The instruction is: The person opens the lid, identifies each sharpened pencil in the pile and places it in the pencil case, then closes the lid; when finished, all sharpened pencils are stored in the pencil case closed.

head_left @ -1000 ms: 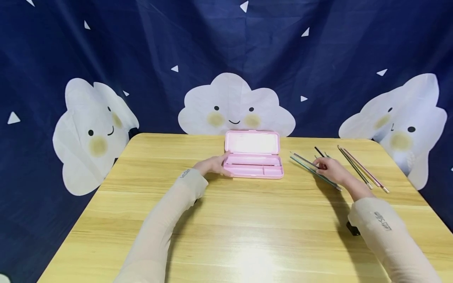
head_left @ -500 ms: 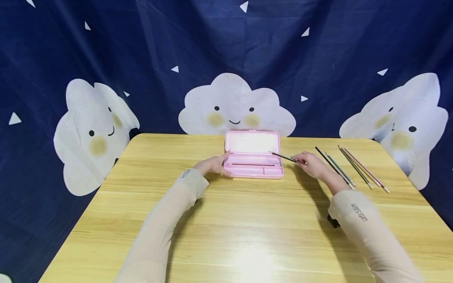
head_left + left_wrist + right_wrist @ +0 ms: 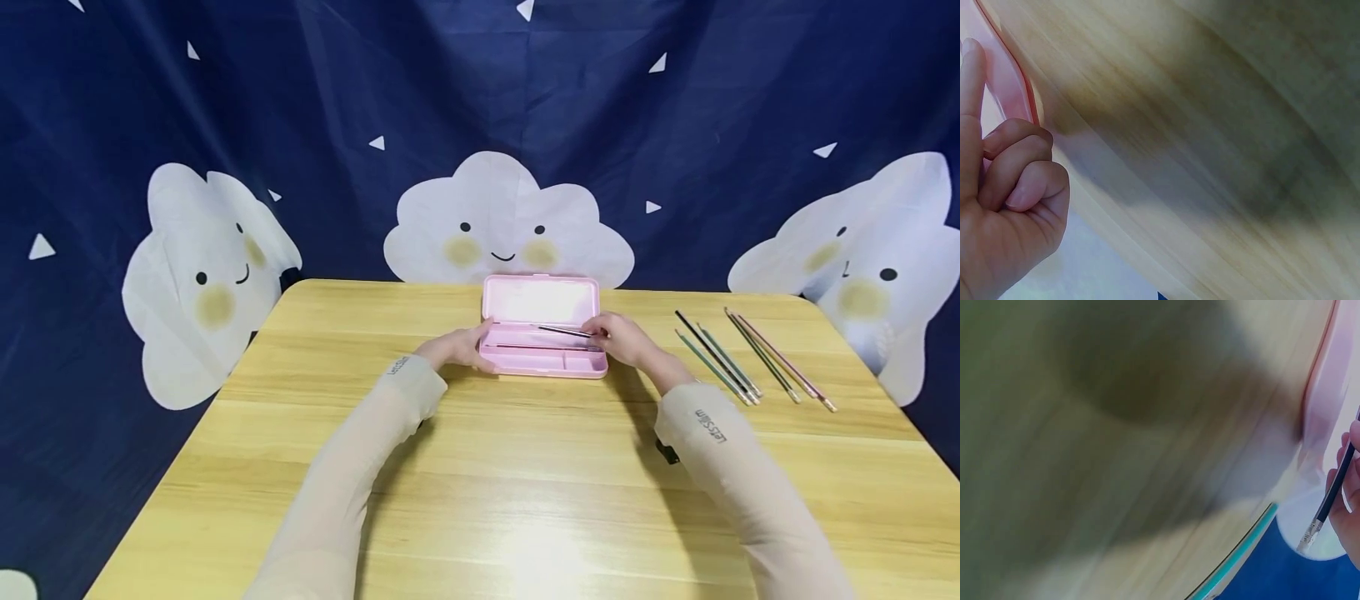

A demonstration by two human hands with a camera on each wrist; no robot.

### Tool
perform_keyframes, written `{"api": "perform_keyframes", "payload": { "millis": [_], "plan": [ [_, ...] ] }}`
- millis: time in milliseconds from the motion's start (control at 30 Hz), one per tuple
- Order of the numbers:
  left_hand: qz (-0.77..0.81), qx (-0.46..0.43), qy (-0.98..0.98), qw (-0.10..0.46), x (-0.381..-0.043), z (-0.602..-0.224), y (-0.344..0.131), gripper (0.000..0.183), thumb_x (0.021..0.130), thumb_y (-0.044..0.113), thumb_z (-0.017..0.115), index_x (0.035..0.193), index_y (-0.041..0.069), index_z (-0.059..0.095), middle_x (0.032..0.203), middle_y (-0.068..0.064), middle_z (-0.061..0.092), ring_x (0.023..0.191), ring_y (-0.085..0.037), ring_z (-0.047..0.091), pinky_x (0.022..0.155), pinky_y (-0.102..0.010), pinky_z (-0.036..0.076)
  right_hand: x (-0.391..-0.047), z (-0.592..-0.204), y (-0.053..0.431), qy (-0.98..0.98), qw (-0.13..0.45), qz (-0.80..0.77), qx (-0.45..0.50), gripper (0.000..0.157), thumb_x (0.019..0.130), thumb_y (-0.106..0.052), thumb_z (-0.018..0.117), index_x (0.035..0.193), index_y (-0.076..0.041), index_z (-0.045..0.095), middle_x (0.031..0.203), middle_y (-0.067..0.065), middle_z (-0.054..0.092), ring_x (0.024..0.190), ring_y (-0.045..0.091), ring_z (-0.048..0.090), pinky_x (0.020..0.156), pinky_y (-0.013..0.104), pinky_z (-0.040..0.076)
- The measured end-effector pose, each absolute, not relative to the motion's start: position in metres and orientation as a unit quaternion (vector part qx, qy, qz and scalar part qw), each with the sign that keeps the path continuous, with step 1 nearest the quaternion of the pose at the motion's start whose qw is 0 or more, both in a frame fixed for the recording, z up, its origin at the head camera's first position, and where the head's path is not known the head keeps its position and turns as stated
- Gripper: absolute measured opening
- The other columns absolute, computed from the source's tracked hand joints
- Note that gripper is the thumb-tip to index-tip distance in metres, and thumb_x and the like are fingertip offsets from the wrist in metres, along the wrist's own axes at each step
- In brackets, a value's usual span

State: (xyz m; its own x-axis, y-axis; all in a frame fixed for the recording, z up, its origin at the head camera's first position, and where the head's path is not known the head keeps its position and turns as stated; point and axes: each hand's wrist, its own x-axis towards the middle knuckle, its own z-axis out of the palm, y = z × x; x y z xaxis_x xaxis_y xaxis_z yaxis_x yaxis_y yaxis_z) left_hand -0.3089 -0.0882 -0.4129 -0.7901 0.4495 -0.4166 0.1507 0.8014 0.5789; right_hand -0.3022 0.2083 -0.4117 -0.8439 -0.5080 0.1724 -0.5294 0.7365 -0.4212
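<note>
A pink pencil case (image 3: 517, 362) lies with its lid raised toward the back of the table. My left hand (image 3: 456, 348) grips its left end, thumb and fingers at front and back; in the left wrist view, several fingers (image 3: 1025, 162) curl at the pink wall. Over the case's right end, my right hand (image 3: 622, 338) pinches a dark pencil (image 3: 564, 332), which points left above the long rear compartment. The right wrist view shows this pencil's white eraser end (image 3: 1309, 537) sticking out behind the fingers. Another thin, dark reddish pencil (image 3: 525, 347) lies lengthwise inside the case.
Right of the case, a black pencil (image 3: 712, 357) and two teal pencils (image 3: 703, 358) lie slanted on the wooden table (image 3: 480, 467). Farther right are green pencils (image 3: 767, 358) and pink ones (image 3: 787, 363). A dark blue cloud-print curtain (image 3: 330, 208) hangs behind.
My right hand has lifted the dark pencil from the group on the right and carried it left over the case. The left hand stays at the case's left end.
</note>
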Motion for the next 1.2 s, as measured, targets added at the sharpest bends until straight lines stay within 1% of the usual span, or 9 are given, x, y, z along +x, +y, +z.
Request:
{"api": "perform_keyframes", "payload": {
  "millis": [133, 267, 533, 567, 700, 800, 900, 1000, 1200],
  "plan": [
    [0.265, 0.168, 0.909, 0.274, -0.31, -0.413, -0.09, 0.106, 0.076, 0.035, 0.073, 0.147, 0.016, -0.004, 0.148, -0.021, 0.02, 0.133, -0.028, 0.029, 0.112, -0.035, 0.015, -0.307, -0.41, 0.191, -0.931, 0.019, 0.217, 0.293, 0.016, 0.08, 0.006, 0.06, 0.094, 0.003, 0.067, 0.079, 0.011, 0.061, 0.076, 0.025, 0.055, 0.074, 0.041, 0.047],
    [0.265, 0.167, 0.91, 0.271, -0.31, -0.415, -0.092, 0.106, 0.076, 0.034, 0.073, 0.147, 0.015, -0.003, 0.147, -0.022, 0.021, 0.122, -0.028, 0.043, 0.112, -0.035, 0.017, -0.31, -0.41, 0.174, -0.932, 0.002, 0.197, 0.304, 0.018, 0.082, 0.006, 0.059, 0.096, 0.001, 0.068, 0.081, 0.01, 0.061, 0.08, 0.025, 0.058, 0.078, 0.04, 0.048],
    [0.272, 0.166, 0.908, 0.273, -0.31, -0.414, -0.093, 0.107, 0.075, 0.032, 0.074, 0.147, 0.015, -0.003, 0.147, -0.022, 0.022, 0.122, -0.029, 0.043, 0.112, -0.035, 0.016, -0.313, -0.414, 0.153, -0.931, -0.011, 0.176, 0.32, 0.025, 0.082, 0.01, 0.051, 0.097, 0.0, 0.069, 0.084, 0.01, 0.063, 0.084, 0.024, 0.059, 0.084, 0.038, 0.048],
    [0.273, 0.165, 0.907, 0.274, -0.31, -0.414, -0.092, 0.107, 0.075, 0.032, 0.074, 0.147, 0.015, -0.003, 0.146, -0.023, 0.024, 0.118, -0.03, 0.047, 0.112, -0.035, 0.017, -0.313, -0.414, 0.151, -0.93, -0.014, 0.174, 0.322, 0.025, 0.083, 0.01, 0.051, 0.098, 0.0, 0.069, 0.085, 0.01, 0.063, 0.085, 0.025, 0.059, 0.085, 0.038, 0.048],
    [0.271, 0.167, 0.908, 0.271, -0.311, -0.414, -0.09, 0.105, 0.076, 0.031, 0.074, 0.148, 0.015, -0.002, 0.147, -0.022, 0.023, 0.127, -0.031, 0.037, 0.112, -0.036, 0.017, -0.313, -0.417, 0.147, -0.931, -0.034, 0.168, 0.323, 0.027, 0.084, 0.009, 0.049, 0.1, -0.001, 0.069, 0.089, 0.011, 0.064, 0.09, 0.026, 0.059, 0.088, 0.039, 0.047],
    [0.268, 0.167, 0.91, 0.269, -0.311, -0.414, -0.089, 0.105, 0.076, 0.031, 0.074, 0.148, 0.016, -0.001, 0.148, -0.021, 0.02, 0.134, -0.031, 0.025, 0.112, -0.037, 0.017, -0.313, -0.417, 0.146, -0.934, -0.051, 0.165, 0.312, 0.029, 0.085, 0.009, 0.048, 0.103, -0.002, 0.069, 0.089, 0.011, 0.063, 0.088, 0.025, 0.058, 0.086, 0.038, 0.047],
    [0.27, 0.166, 0.909, 0.27, -0.311, -0.414, -0.089, 0.105, 0.075, 0.031, 0.075, 0.148, 0.016, -0.001, 0.148, -0.021, 0.02, 0.134, -0.03, 0.025, 0.111, -0.037, 0.017, -0.313, -0.418, 0.145, -0.939, -0.066, 0.159, 0.299, 0.032, 0.086, 0.007, 0.047, 0.105, -0.005, 0.069, 0.088, 0.01, 0.062, 0.085, 0.023, 0.056, 0.081, 0.037, 0.047],
    [0.274, 0.166, 0.908, 0.268, -0.311, -0.414, -0.089, 0.106, 0.075, 0.03, 0.075, 0.148, 0.015, -0.001, 0.147, -0.022, 0.022, 0.132, -0.03, 0.028, 0.111, -0.037, 0.018, -0.312, -0.419, 0.146, -0.94, -0.068, 0.157, 0.294, 0.03, 0.087, 0.005, 0.049, 0.106, -0.007, 0.069, 0.088, 0.008, 0.061, 0.085, 0.022, 0.056, 0.081, 0.037, 0.048],
    [0.278, 0.168, 0.907, 0.269, -0.311, -0.414, -0.087, 0.106, 0.075, 0.03, 0.075, 0.148, 0.015, -0.001, 0.147, -0.021, 0.021, 0.134, -0.032, 0.025, 0.111, -0.038, 0.017, -0.309, -0.418, 0.153, -0.927, -0.027, 0.201, 0.315, 0.029, 0.083, 0.01, 0.05, 0.101, -0.001, 0.069, 0.084, 0.01, 0.061, 0.079, 0.022, 0.055, 0.078, 0.037, 0.049]
  ]
}}
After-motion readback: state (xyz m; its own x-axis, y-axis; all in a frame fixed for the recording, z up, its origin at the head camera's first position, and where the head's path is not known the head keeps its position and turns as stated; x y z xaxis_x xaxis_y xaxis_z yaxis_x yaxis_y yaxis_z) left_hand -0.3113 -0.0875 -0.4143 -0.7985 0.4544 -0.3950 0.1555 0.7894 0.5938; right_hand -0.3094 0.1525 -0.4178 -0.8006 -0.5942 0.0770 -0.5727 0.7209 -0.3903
